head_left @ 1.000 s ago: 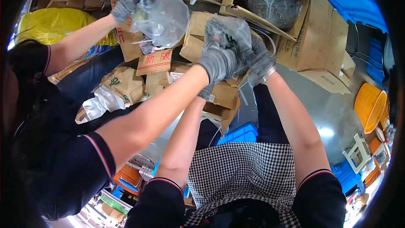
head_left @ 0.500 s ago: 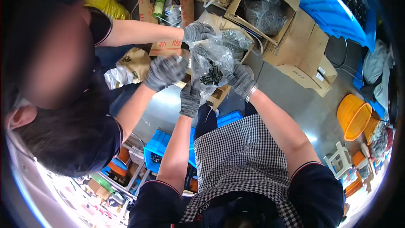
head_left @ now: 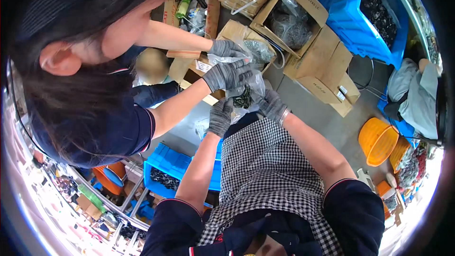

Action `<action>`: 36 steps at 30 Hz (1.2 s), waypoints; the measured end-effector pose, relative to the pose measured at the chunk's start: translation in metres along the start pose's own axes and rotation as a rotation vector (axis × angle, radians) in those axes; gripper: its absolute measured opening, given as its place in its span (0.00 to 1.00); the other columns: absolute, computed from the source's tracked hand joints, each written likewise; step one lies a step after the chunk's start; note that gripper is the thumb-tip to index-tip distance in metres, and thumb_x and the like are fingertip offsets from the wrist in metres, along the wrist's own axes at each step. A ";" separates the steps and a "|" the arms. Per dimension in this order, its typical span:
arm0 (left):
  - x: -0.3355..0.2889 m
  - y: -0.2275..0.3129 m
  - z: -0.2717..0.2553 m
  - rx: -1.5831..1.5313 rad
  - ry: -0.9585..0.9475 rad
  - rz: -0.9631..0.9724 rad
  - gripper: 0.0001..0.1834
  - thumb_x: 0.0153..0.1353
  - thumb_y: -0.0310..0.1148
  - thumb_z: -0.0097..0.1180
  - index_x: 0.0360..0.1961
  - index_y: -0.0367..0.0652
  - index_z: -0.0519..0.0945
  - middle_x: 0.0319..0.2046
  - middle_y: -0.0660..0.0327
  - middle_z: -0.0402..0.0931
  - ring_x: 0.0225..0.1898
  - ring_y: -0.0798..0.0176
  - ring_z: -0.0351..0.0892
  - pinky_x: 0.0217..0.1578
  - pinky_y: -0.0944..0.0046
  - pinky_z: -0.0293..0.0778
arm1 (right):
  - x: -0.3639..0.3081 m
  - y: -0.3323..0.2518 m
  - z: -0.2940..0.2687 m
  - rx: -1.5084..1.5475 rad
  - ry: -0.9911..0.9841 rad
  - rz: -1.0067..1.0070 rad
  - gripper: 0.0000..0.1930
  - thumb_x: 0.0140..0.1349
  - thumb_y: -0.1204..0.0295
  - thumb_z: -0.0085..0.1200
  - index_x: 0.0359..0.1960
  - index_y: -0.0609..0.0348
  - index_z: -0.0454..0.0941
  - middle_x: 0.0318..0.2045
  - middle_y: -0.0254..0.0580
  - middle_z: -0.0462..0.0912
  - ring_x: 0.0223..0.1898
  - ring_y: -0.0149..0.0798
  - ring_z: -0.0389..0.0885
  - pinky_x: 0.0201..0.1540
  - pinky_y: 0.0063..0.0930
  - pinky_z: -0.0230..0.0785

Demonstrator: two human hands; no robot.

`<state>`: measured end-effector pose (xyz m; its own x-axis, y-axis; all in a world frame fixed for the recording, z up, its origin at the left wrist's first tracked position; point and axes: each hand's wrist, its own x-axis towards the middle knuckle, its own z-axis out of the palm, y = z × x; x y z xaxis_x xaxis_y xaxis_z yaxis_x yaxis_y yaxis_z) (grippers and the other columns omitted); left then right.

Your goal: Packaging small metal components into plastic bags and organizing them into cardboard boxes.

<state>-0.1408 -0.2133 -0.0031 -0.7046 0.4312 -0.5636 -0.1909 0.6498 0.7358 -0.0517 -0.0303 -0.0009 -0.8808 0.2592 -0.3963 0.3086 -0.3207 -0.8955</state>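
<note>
A clear plastic bag point(head_left: 257, 85) of small dark green-black parts point(head_left: 243, 99) is held up in front of my apron. My left hand point(head_left: 220, 118), in a grey striped glove, is closed on the bag's near left side. On its right side, my right hand point(head_left: 273, 106), gloved alike, grips the plastic with bent fingers. A co-worker's gloved hand point(head_left: 229, 77) lies over the top of the bag and hides part of it. The co-worker's other gloved hand point(head_left: 226, 49) is at the bag's far edge, beside an open carton point(head_left: 232, 29) holding bagged small parts.
Another open carton point(head_left: 316, 10) with bagged metal parts stands beyond, beside a flattened carton point(head_left: 327, 66). A blue crate point(head_left: 342, 23) of black parts is at far right. Orange baskets point(head_left: 377, 141) stand on the right; a blue bin point(head_left: 173, 161) sits by my left forearm.
The co-worker has leaned in, and the nearer hand has moved right onto the bag. My hands keep their grip, and my left hand is slightly lower.
</note>
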 end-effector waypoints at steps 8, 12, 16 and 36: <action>-0.026 0.003 0.024 0.111 -0.015 0.036 0.13 0.56 0.39 0.49 0.30 0.38 0.74 0.26 0.46 0.73 0.29 0.46 0.73 0.29 0.55 0.67 | -0.017 -0.019 -0.017 -0.029 -0.172 0.319 0.24 0.54 0.79 0.46 0.54 0.58 0.58 0.44 0.34 0.70 0.44 0.28 0.68 0.49 0.22 0.60; -0.011 -0.038 0.056 0.058 0.099 -0.006 0.12 0.56 0.37 0.50 0.31 0.38 0.75 0.26 0.46 0.73 0.29 0.47 0.73 0.29 0.56 0.67 | 0.015 0.012 -0.036 -0.222 -0.300 0.264 0.24 0.54 0.75 0.46 0.54 0.59 0.58 0.46 0.38 0.70 0.47 0.33 0.68 0.52 0.25 0.59; 0.032 -0.088 0.100 -0.157 0.213 -0.096 0.09 0.55 0.34 0.50 0.31 0.38 0.75 0.27 0.49 0.75 0.30 0.49 0.74 0.31 0.57 0.68 | 0.065 0.065 -0.060 -0.412 -0.389 -0.022 0.24 0.55 0.71 0.46 0.54 0.59 0.57 0.47 0.40 0.69 0.48 0.35 0.67 0.50 0.26 0.60; 0.157 -0.080 0.145 -0.099 0.888 0.254 0.09 0.56 0.34 0.49 0.32 0.39 0.74 0.27 0.54 0.74 0.33 0.54 0.72 0.38 0.59 0.65 | 0.278 0.229 -0.072 -1.050 -0.745 -0.328 0.17 0.54 0.62 0.48 0.39 0.62 0.74 0.36 0.55 0.77 0.36 0.48 0.75 0.39 0.33 0.66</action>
<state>-0.1372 -0.1070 -0.2050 -0.9903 -0.1109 0.0835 0.0126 0.5276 0.8494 -0.1999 0.0336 -0.3301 -0.8482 -0.4771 -0.2302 -0.1222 0.5991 -0.7913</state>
